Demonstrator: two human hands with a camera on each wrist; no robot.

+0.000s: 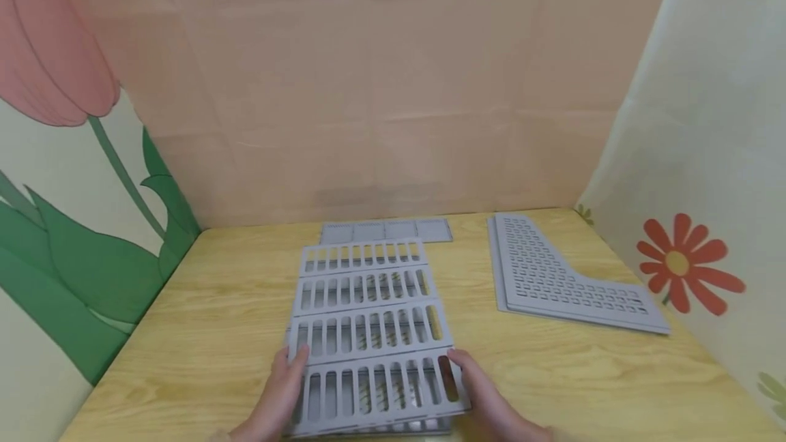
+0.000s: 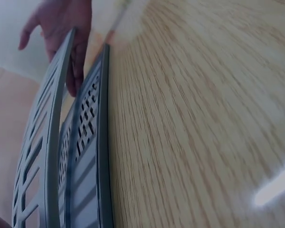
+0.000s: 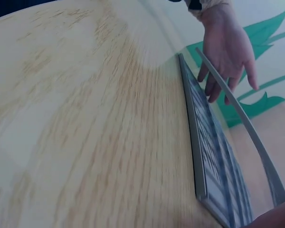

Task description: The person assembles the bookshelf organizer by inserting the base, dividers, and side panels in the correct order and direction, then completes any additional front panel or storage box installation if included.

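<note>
A grey slotted panel (image 1: 368, 355), made of several rows of long slots, is held tilted at the table's front middle. My left hand (image 1: 276, 391) holds its left edge, thumb on top. At the right edge my right hand (image 1: 488, 398) grips the near corner; the right wrist view shows the left hand's fingers (image 3: 228, 52) reaching beneath the raised panel (image 3: 251, 127). Under it, apart from it in the wrist views, another grey panel (image 2: 103, 142) with small perforations lies on the table. The held panel covers most of that lower one in the head view.
Two stacked L-shaped grey panels (image 1: 552, 277) with small cut-outs lie at the right. A flat grey panel (image 1: 399, 230) with divided sections lies by the back wall. The wood-grain table (image 1: 202, 326) is bordered by cloth walls (image 1: 393, 87) behind and on both sides.
</note>
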